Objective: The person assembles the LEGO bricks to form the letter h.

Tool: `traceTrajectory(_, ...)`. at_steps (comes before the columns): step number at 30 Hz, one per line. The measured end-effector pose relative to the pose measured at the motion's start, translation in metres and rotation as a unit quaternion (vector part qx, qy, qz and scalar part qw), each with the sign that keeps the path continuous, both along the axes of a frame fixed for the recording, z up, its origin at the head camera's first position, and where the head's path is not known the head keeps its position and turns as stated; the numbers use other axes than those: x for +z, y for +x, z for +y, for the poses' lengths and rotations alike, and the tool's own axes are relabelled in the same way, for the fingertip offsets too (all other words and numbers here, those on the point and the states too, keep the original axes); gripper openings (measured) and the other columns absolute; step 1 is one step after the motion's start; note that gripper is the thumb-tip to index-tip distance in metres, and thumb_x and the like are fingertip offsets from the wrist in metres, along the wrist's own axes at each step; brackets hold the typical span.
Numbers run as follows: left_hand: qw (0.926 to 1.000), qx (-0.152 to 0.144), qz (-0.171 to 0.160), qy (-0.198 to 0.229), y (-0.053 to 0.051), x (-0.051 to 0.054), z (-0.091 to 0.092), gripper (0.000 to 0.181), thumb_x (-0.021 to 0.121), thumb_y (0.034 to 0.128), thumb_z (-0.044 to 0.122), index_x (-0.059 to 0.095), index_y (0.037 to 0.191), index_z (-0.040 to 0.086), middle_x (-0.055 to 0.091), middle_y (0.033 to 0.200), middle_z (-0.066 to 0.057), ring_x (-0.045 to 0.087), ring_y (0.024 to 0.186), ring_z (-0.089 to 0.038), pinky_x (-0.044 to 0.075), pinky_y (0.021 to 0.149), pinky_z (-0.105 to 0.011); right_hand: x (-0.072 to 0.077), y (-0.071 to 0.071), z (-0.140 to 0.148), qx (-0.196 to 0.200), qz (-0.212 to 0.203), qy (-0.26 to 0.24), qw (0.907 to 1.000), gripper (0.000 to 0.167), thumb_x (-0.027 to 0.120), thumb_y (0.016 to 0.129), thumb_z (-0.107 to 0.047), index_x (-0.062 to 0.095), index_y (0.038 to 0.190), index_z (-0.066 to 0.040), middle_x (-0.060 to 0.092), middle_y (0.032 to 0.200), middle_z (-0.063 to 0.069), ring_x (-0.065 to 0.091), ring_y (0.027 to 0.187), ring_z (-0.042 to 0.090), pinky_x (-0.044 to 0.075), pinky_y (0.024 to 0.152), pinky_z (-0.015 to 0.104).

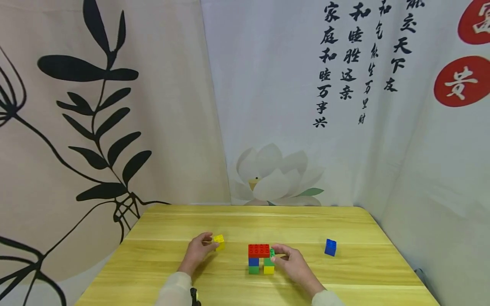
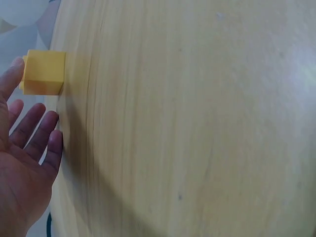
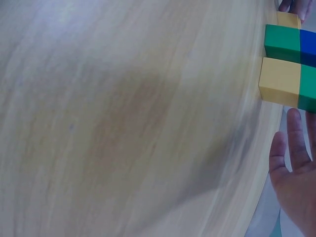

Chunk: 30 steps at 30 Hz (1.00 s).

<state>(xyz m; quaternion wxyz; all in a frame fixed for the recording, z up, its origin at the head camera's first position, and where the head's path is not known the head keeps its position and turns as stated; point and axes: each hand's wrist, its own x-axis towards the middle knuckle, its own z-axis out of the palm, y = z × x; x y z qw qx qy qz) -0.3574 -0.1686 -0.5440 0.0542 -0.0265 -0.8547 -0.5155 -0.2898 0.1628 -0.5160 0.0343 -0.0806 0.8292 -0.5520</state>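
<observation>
Beside the yellow block (image 1: pixel 219 242) (image 2: pixel 44 71), my left hand (image 1: pixel 198 252) (image 2: pixel 24 163) has its thumb at the block's side and its other fingers spread loosely. A red brick (image 1: pixel 259 250) lies across two short columns: blue (image 1: pixel 253 262) over green (image 1: pixel 254 270), and green (image 1: pixel 268 262) over yellow (image 1: pixel 269 270) (image 3: pixel 280 81). At the red brick's right end, my right hand (image 1: pixel 294 265) (image 3: pixel 298 173) pinches a partly hidden green block (image 1: pixel 272 252) between thumb and index finger. That pinch is outside the right wrist view.
A blue block (image 1: pixel 330 247) stands alone on the right part of the wooden table (image 1: pixel 191 216). Behind the table hangs a printed cloth with plants and writing.
</observation>
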Motion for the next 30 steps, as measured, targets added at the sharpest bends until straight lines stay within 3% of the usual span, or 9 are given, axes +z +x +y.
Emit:
traceTrajectory(11, 0.9997, -0.012, 0.013, -0.014, -0.003, -0.007, -0.001, 0.04, 0.073, 0.0916, 0.014, 0.062, 0.124, -0.008, 0.064, 0.112, -0.017, 0.061, 0.1, -0.03, 0.055, 0.081, -0.039, 0.001, 0.001, -0.002, 0.002, 0.002, 0.0, 1.0, 0.044, 0.071, 0.093, -0.025, 0.061, 0.131, -0.005, 0.063, 0.124, 0.014, 0.06, 0.101, 0.022, 0.052, 0.086, 0.041)
traceTrajectory(23, 0.9995, -0.014, 0.007, -0.027, -0.005, 0.0, -0.002, 0.031, 0.075, 0.0903, 0.016, 0.066, 0.114, -0.003, 0.066, 0.103, -0.008, 0.062, 0.094, -0.024, 0.054, 0.08, -0.038, -0.004, -0.003, 0.0, 0.006, 0.004, -0.006, 1.0, 0.044, 0.071, 0.093, -0.025, 0.062, 0.131, -0.005, 0.063, 0.125, 0.014, 0.061, 0.101, 0.022, 0.053, 0.086, 0.041)
traceTrajectory(30, 0.9998, -0.022, 0.001, 0.006, -0.008, 0.01, 0.0, 0.036, 0.074, 0.0915, 0.022, 0.064, 0.117, -0.001, 0.066, 0.106, -0.008, 0.062, 0.097, -0.024, 0.055, 0.081, -0.035, -0.003, -0.001, 0.0, 0.002, 0.004, -0.004, 1.0, 0.043, 0.071, 0.093, -0.024, 0.062, 0.131, -0.005, 0.063, 0.124, 0.014, 0.061, 0.1, 0.022, 0.053, 0.086, 0.041)
